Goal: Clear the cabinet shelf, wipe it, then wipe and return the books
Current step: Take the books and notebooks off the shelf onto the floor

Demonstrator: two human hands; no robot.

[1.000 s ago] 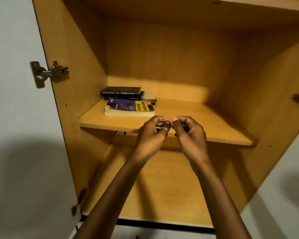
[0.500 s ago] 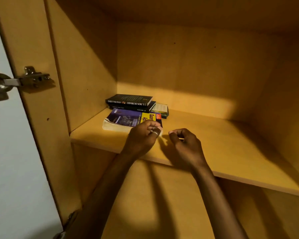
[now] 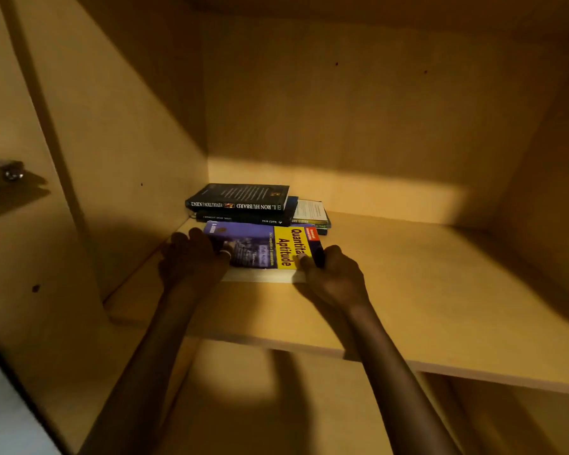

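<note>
4 books point(image 3: 263, 247), 2 hands point(image 3: 194, 261), 1 shelf point(image 3: 408, 290), 1 hinge point(image 3: 4, 174).

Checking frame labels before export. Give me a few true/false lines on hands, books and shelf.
1. Both hands grip the purple-and-yellow book. True: the left hand holds its left end, the right hand its right end.
2. That book stands upright. False: it lies flat on the shelf.
3. A black book tops a stack behind it. True.
4. The stack sits at the shelf's right end. False: it is in the back left corner.
5. A cloth lies on the shelf. False: none is visible.
</note>
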